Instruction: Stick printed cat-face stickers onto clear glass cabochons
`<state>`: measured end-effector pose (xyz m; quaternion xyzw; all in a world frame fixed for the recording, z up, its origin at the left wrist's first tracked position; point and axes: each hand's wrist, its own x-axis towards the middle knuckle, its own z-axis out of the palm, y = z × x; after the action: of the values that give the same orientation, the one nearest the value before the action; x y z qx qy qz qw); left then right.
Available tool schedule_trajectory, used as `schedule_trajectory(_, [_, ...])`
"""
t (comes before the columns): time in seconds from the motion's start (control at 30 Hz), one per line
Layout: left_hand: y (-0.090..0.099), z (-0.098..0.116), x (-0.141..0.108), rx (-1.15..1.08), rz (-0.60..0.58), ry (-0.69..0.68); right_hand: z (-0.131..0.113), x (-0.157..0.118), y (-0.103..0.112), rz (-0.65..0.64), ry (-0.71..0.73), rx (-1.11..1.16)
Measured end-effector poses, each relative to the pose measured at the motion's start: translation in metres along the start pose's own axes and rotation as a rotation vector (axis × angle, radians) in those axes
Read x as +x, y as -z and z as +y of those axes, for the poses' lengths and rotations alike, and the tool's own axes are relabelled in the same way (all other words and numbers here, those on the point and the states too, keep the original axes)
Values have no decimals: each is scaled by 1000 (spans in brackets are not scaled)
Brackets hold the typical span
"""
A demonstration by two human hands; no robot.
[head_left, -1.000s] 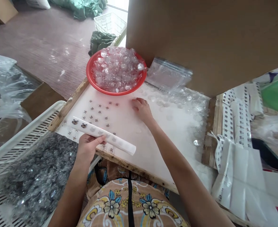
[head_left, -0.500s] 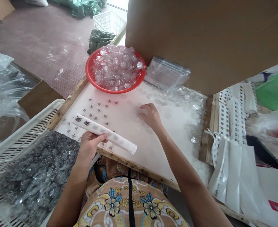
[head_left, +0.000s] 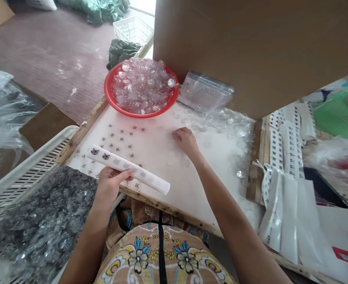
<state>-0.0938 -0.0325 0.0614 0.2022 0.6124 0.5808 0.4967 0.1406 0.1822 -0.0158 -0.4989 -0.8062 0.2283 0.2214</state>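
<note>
Above the near left part of the white board (head_left: 197, 185), your left hand (head_left: 108, 184) grips the rolled strip (head_left: 129, 169), thumb on top and fingers beneath. The strip slants from upper left to lower right. Two dark cat heads show plainly at its left end; fainter marks show through the paper toward the right.

Your right hand (head_left: 186, 142) is over the middle of the board, palm down, fingers curled together and pointing left. Whether anything is pinched between the fingertips, or whether they touch the board, cannot be told. Faint clear discs (head_left: 202, 128) lie about this hand and thicken toward the far and right edges of the board.

Small cat prints (head_left: 117, 149) are spread in loose rows on the board's left part, beyond the strip and partly behind it. The red bowl (head_left: 141, 115), at the far left corner, is heaped with clear pieces (head_left: 144, 85). Just right of it is a clear bag (head_left: 205, 92), beside the tall carton (head_left: 239, 51).

Left of the board: white crate (head_left: 34, 167), holding a mass of dark, shiny pieces (head_left: 49, 221). Right of the wooden edge (head_left: 255, 169): printed strips (head_left: 290, 148), side by side, bundled.
</note>
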Motion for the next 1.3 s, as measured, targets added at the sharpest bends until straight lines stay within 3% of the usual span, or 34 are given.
schedule_trajectory(0.1, [0, -1, 1, -7, 5, 4, 4, -4, 2, 24, -94, 147])
schedule_trajectory(0.2, [1, -3, 3, 15, 10, 17, 10, -7, 10, -45, -273, 292])
schedule_trajectory(0.33, [0, -3, 5, 34, -1, 15, 23, -8, 20, -68, -385, 255])
schedule_trajectory(0.47, [-3, -2, 6, 20, -2, 12, 35, -14, 29, 70, -328, -5])
schedule_trajectory(0.57, [-4, -3, 5, 17, -14, 18, 33, -18, 30, 69, -298, -104])
schedule_trajectory(0.77, [-4, -3, 2, 2, -27, 10, 13, -6, 12, 29, -166, -157])
schedule_trajectory(1.1, [2, -7, 0, 10, -7, 28, 10, 11, -2, 117, -181, -145])
schedule_trajectory(1.2, [1, -8, 2, 1, -28, 22, -2, 20, -7, 140, -161, -185])
schedule_trajectory(1.3, [1, -7, 4, -2, -28, 16, -23, 31, -21, 79, -35, -130])
